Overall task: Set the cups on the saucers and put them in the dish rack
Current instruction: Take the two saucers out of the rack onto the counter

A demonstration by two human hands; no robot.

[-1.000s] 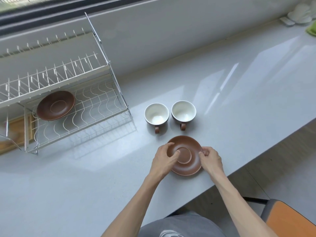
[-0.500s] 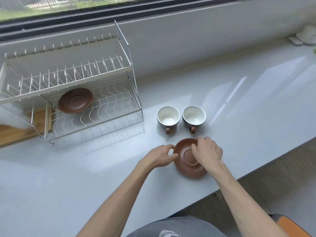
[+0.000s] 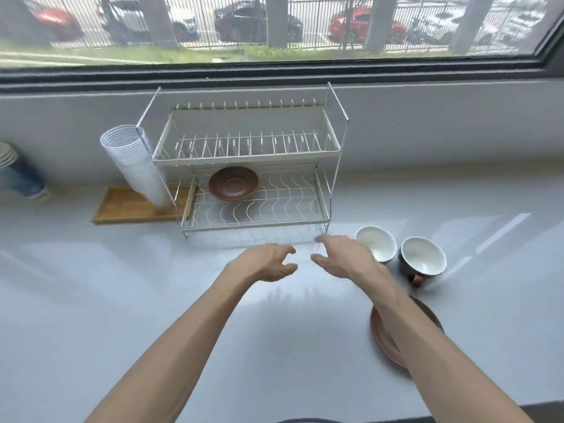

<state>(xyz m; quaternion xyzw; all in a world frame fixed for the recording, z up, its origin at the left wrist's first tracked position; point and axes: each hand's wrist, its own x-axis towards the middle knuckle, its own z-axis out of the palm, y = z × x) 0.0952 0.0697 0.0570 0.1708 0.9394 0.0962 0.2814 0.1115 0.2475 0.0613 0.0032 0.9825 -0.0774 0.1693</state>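
Note:
Two dark cups with white insides stand side by side on the counter at the right: the left cup (image 3: 377,243) and the right cup (image 3: 422,260), whose brown handle points toward me. A brown saucer (image 3: 384,334) lies on the counter near the front edge, partly hidden under my right forearm. A second brown saucer (image 3: 233,183) rests on the lower shelf of the white wire dish rack (image 3: 332,148). My left hand (image 3: 265,262) and my right hand (image 3: 341,256) hover empty just in front of the rack, fingers apart and curled, facing each other.
A tilted stack of white disposable cups (image 3: 134,166) stands on a wooden tray (image 3: 122,206) left of the rack. More stacked cups (image 3: 18,172) are at the far left. A window runs along the wall behind the counter (image 3: 91,285).
Both hands have let go of the near saucer and moved forward and left toward the rack. My head has turned left and up, bringing the rack to the centre and the window into view.

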